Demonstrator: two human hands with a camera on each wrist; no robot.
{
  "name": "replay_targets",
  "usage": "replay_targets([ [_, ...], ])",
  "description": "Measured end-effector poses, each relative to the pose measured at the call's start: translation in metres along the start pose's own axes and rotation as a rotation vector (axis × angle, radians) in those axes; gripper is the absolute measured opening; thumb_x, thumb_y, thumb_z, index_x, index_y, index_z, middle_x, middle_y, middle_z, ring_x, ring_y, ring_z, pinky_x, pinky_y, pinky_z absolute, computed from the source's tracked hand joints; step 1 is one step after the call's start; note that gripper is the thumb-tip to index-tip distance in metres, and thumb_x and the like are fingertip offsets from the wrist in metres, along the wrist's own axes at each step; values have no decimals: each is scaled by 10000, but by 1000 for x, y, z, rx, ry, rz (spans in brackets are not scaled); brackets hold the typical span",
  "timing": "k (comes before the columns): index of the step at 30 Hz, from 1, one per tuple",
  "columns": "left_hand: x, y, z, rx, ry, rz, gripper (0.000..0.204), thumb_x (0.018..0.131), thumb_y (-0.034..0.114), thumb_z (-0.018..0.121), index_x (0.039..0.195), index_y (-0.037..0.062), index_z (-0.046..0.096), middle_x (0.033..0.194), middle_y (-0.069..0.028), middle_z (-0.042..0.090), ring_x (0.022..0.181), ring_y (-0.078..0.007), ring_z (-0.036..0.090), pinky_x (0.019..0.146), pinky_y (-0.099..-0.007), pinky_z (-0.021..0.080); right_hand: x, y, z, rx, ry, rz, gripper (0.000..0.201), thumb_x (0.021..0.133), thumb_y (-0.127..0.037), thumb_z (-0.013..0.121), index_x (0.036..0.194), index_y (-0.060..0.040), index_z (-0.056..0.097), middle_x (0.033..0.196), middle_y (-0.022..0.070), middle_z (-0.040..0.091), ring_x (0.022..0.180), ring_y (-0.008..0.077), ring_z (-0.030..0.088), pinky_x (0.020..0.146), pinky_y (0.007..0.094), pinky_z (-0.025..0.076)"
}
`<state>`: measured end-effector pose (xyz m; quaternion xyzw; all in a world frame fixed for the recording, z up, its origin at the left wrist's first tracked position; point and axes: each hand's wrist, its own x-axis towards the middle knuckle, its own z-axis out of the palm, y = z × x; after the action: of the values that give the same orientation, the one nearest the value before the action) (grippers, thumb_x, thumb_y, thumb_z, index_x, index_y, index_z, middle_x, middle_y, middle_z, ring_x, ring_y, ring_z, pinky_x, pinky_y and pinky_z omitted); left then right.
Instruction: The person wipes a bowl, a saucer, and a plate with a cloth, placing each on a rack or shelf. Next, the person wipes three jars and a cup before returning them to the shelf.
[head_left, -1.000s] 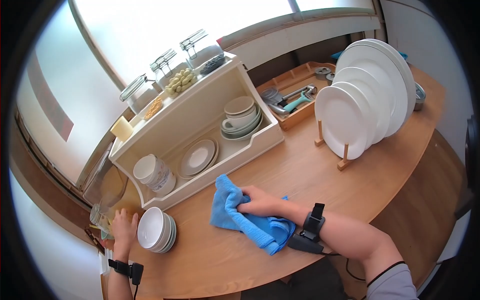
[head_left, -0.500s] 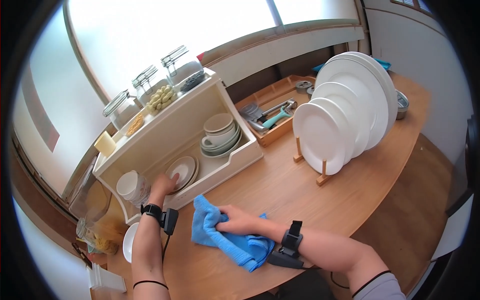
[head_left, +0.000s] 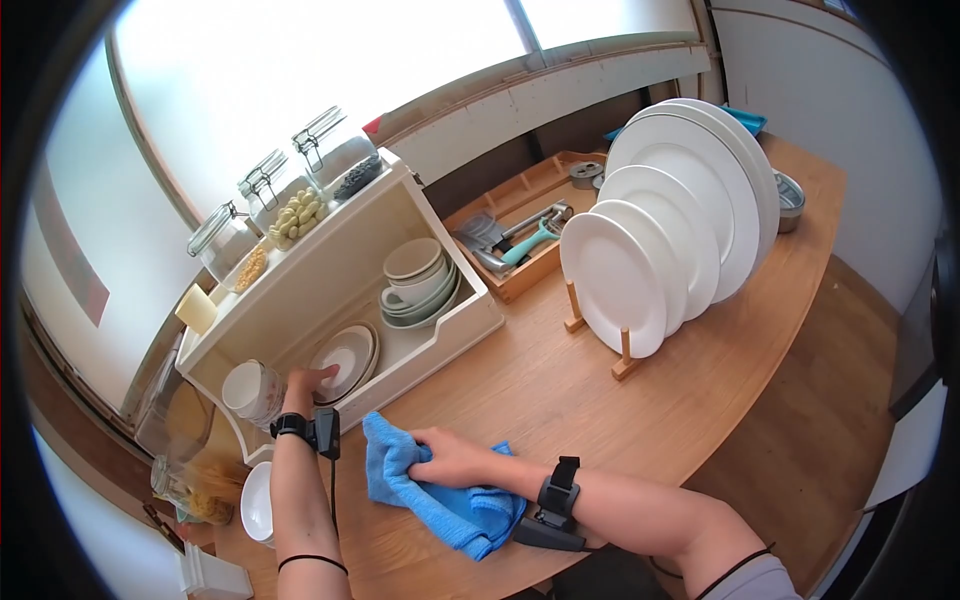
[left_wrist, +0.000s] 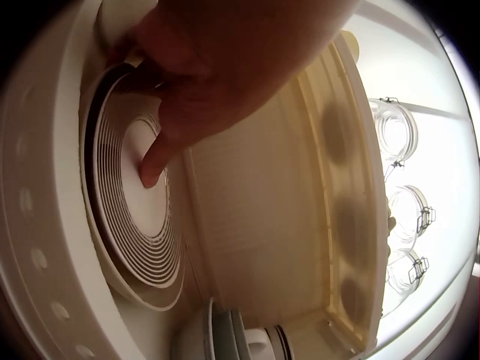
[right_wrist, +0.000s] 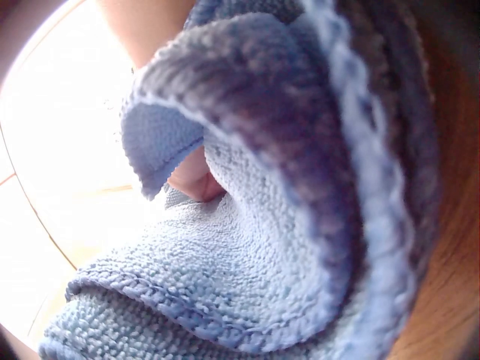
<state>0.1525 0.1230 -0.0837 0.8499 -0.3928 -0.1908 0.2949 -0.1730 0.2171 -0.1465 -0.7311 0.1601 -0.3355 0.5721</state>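
A stack of plates (head_left: 345, 362) lies in the lower part of the white shelf unit. My left hand (head_left: 305, 385) is at its left side. In the left wrist view my thumb rests on the face of the ribbed top plate (left_wrist: 139, 180) and the other fingers are at its rim, partly hidden. A larger cream plate (left_wrist: 154, 294) shows beneath it. My right hand (head_left: 450, 458) grips a bunched blue cloth (head_left: 430, 508) on the wooden table. The cloth's folds hide most of those fingers in the right wrist view.
Patterned cups (head_left: 250, 388) stand left of the plates, with stacked bowls and cups (head_left: 420, 290) to the right. Glass jars (head_left: 285, 205) line the shelf top. A white bowl (head_left: 257, 505) sits by my left forearm. White plates (head_left: 612, 280) stand in a wooden rack beside a utensil tray (head_left: 520, 285).
My left hand has moved from beside the white bowls to the plates in the shelf. My right hand keeps hold of the cloth. The head view has shifted right.
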Motion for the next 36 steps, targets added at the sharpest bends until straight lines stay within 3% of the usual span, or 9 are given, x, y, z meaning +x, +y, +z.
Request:
replay_targets([
  [4,22,-25,5,-259,-68,108,581,582,327,874,863,-125,643,827,-209,671,622,-266,643,552,-388,497,2,6,3,82,14,-33,410,721,-177,621,1094,-7,614,1035,190,658,967,301,625,868,353,465],
  [7,53,-35,10,35,319,191,580,599,294,855,922,-112,595,918,-247,655,856,-374,651,729,-407,511,2,4,1,116,-21,-36,415,736,-157,619,1124,-8,602,1043,167,660,973,254,618,878,338,461],
  [10,-15,-2,5,145,657,411,613,632,246,823,1020,-97,496,1008,-279,612,984,-399,603,843,-406,470,3,6,0,109,-40,-14,419,754,-139,614,1153,-15,590,1045,137,661,977,207,605,885,323,457],
  [16,-100,12,-5,-217,460,639,370,831,104,644,1111,-6,429,1057,-181,562,979,-287,556,903,-367,415,4,6,-5,188,193,-14,357,749,-149,632,1074,-1,622,975,122,665,919,183,604,839,322,472],
  [18,-142,10,-2,-695,150,558,352,874,75,592,1173,4,420,1126,-139,548,1036,-218,541,914,-339,419,6,1,-10,233,370,11,321,771,-146,641,1056,1,618,968,102,660,918,160,600,827,318,478],
  [24,-240,-19,25,-1130,-341,218,465,903,81,562,1321,53,361,1244,-97,519,1115,-189,532,948,-354,463,4,-7,-16,236,567,14,343,761,-153,655,1065,-3,601,933,110,658,892,179,613,813,318,481],
  [25,-244,-28,29,-1188,-430,88,462,894,48,532,1323,52,361,1236,-96,536,1115,-219,554,945,-366,475,4,-2,-16,97,588,22,343,746,-151,660,1050,-4,600,919,121,657,884,186,616,803,311,482],
  [32,-242,-69,40,-1243,-1036,61,517,838,9,561,1324,34,388,1254,-118,538,1119,-258,559,960,-421,460,2,-17,-9,-207,552,116,339,690,-131,663,995,-1,594,879,127,653,849,194,628,779,303,487],
  [36,-241,-74,41,-1231,-1101,80,525,843,14,569,1334,35,382,1257,-115,535,1128,-247,550,968,-408,449,4,-14,-5,-253,595,91,350,693,-101,648,1023,3,597,879,114,654,834,179,624,770,291,489],
])
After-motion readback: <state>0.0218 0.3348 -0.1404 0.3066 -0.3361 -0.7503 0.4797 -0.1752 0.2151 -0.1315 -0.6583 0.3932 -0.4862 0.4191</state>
